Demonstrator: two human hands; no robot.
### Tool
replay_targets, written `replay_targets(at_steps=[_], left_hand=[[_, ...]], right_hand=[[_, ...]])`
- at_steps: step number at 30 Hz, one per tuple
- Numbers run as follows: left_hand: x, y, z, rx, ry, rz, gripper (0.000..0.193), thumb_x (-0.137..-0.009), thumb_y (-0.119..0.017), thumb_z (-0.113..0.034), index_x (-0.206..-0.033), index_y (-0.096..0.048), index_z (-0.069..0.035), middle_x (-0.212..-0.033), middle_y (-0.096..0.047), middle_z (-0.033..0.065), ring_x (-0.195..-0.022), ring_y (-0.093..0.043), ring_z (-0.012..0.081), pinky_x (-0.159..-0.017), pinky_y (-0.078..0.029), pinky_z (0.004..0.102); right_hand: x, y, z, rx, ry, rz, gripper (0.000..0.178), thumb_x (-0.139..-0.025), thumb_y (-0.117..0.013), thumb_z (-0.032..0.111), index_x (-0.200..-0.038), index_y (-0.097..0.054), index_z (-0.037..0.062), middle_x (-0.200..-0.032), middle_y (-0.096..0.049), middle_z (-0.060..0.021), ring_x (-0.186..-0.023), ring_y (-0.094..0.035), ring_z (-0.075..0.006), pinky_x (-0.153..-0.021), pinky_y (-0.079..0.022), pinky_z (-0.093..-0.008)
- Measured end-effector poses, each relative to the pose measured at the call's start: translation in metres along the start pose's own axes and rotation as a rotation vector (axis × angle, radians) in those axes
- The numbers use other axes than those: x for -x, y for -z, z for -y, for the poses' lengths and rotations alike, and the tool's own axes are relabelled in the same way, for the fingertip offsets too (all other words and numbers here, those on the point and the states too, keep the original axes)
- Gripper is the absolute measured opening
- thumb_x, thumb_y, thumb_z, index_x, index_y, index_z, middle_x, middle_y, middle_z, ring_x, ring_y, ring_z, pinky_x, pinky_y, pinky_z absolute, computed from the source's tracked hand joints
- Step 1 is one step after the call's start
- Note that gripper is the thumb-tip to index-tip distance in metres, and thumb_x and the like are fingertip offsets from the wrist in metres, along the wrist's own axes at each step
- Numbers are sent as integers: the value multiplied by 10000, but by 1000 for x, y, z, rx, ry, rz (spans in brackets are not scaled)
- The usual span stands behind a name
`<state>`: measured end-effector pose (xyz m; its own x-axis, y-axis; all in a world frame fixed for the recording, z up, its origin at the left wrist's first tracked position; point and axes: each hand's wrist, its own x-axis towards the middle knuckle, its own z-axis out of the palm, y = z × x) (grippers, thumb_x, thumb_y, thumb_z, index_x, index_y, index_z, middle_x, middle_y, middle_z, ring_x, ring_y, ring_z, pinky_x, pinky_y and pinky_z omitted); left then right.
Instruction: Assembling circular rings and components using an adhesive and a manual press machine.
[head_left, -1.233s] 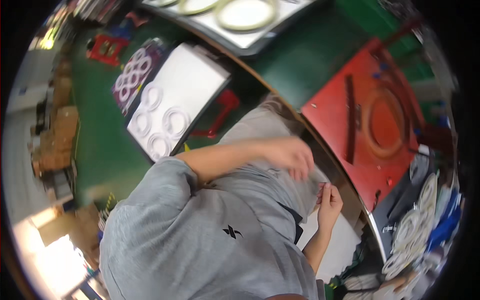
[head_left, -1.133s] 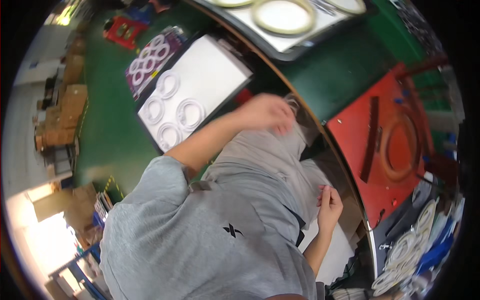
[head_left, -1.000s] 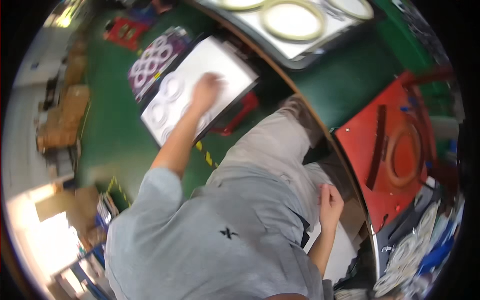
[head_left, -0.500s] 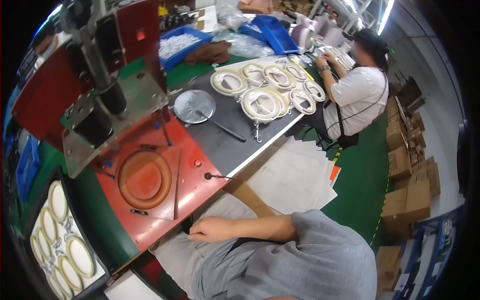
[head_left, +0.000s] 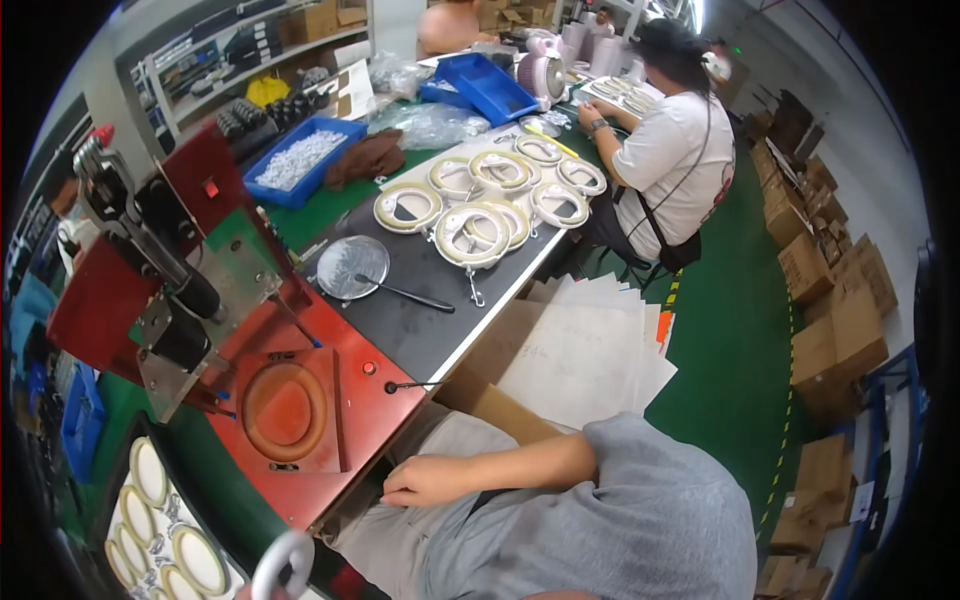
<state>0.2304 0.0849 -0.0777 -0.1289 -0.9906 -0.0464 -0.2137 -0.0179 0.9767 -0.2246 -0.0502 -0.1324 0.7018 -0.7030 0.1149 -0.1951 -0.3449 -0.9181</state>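
Note:
At the bottom edge, a white plastic ring (head_left: 281, 556) stands tilted, blurred by motion. My left hand (head_left: 247, 594) grips its lower end; little more than a fingertip shows. My right hand (head_left: 426, 481) rests on my thigh beside the table edge, its fingers relaxed and holding nothing. In front of me is a red press with a round reddish-brown ring-shaped fixture (head_left: 290, 411) on its red base plate (head_left: 375, 420). The raised press head (head_left: 185, 320) hangs behind and left of that fixture.
Cream-rimmed ring parts (head_left: 472, 236) lie on the dark table, near a round dish (head_left: 345, 262) with a black-handled tool (head_left: 415, 296). More rings sit in a black-edged tray (head_left: 195, 560) at lower left. A co-worker (head_left: 670, 150) sits at right, beyond stacked white sheets (head_left: 585, 350).
The white ring and a bit of my left hand have come into view at the bottom. The view has shifted, showing more shelving behind. My right hand stays on my thigh.

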Motion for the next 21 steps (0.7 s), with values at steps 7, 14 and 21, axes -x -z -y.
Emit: replay_targets(at_steps=[7, 14, 21], left_hand=[[-141, -179, -138, -741, -522, -318, 230, -964, -612, -86, -1171, -629, 12, -1109, -656, 186, -1081, -629, 345, -972, -468, 417], [-180, -206, -127, -925, -438, -179, 352, -934, -626, -37, -1284, -653, -27, -1448, -554, 196, -1400, -457, 392, -1174, -340, 483], [-191, -203, -138, -894, -402, -105, 380, -980, -537, -40, -1352, -616, -36, -1541, -461, 194, -1468, -368, 388, -1197, -300, 478]], right_hand=[[20, 1, 13, 15, -27, -27, 365, -1014, -567, 307, -857, -670, -6, -807, -668, -193, -787, -645, -391, -702, -490, -472], [36, 1, 5, 23, -117, -56, 377, -1016, -563, 326, -851, -672, 6, -816, -674, -185, -797, -647, -387, -710, -497, -468], [25, 0, 11, 31, -45, -44, 367, -1019, -560, 303, -846, -653, -7, -826, -672, -182, -812, -647, -388, -716, -496, -464]])
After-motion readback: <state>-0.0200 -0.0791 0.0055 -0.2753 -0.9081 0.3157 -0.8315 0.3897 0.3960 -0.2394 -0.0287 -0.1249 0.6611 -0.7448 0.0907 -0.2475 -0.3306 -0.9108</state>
